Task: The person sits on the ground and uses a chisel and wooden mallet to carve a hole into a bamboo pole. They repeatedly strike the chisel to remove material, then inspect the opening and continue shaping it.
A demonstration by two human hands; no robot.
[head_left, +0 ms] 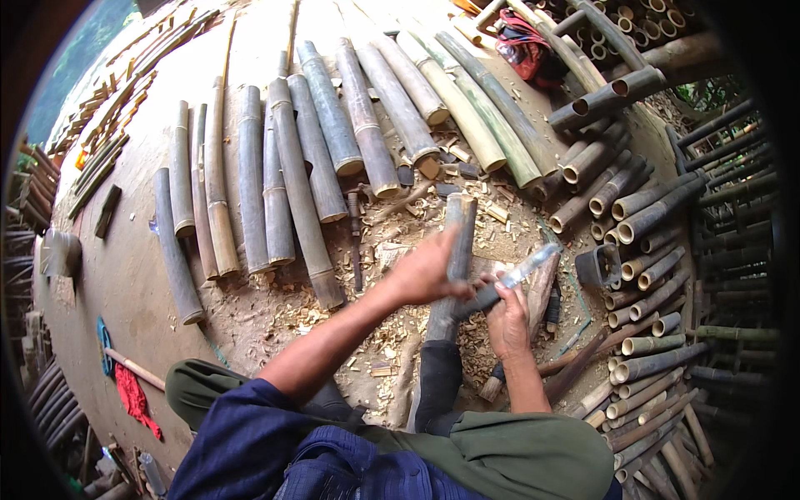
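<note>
My right hand is closed around a tool, its shiny, light end pointing up and right and a dark part running down and left. Motion blur hides the tool's exact kind. Close by on the left is my left hand, its fingers smeared by motion, so I cannot tell whether they grip anything. Behind both hands a grey bamboo piece stretches away from between my legs, partly hidden by the hands and the tool. Wood chips litter the ground around it.
Several bamboo lengths lie in a row ahead. Cut bamboo pieces are stacked at the right, beside a dark square container. A sheathed-looking long tool lies among the chips. A red cloth lies at the left.
</note>
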